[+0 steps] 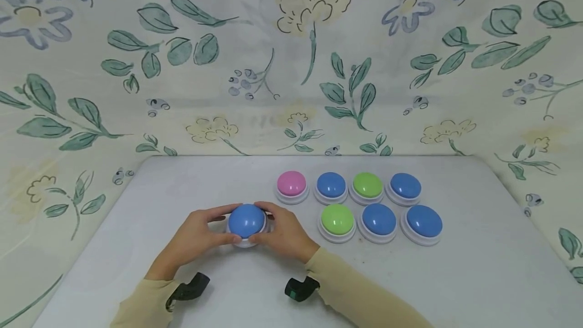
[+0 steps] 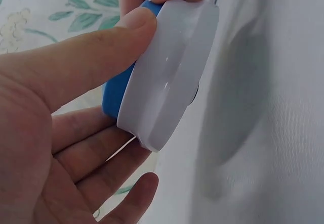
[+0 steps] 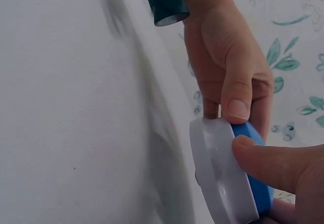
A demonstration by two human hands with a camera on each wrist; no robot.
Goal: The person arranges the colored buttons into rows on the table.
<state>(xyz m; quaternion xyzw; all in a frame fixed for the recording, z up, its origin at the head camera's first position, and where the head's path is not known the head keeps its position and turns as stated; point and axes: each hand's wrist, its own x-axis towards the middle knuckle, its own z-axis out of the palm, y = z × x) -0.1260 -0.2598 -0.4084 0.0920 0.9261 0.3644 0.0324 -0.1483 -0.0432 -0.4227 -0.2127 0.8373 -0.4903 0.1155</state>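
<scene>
Between both hands is a push button with a blue dome [image 1: 246, 220] and a white base [image 2: 169, 72]. The left hand [image 1: 197, 233] grips it from the left side, thumb in front and fingers toward the back. From the other side the right hand [image 1: 288, 233] holds it the same way, its thumb [image 3: 271, 166] against the blue edge. Both wrist views show the base raised off the white table, with a shadow beneath it. Nearest to the right hand among the others stand a green button [image 1: 337, 219] and a pink button [image 1: 291, 184].
To the right, more blue and green buttons stand in two rows, among them a blue button [image 1: 379, 219] in front and a green button [image 1: 367, 185] behind. The white table [image 1: 182, 176] ends at a flower-patterned cloth [image 1: 255, 115]. Each wrist wears a dark camera [image 1: 301, 288].
</scene>
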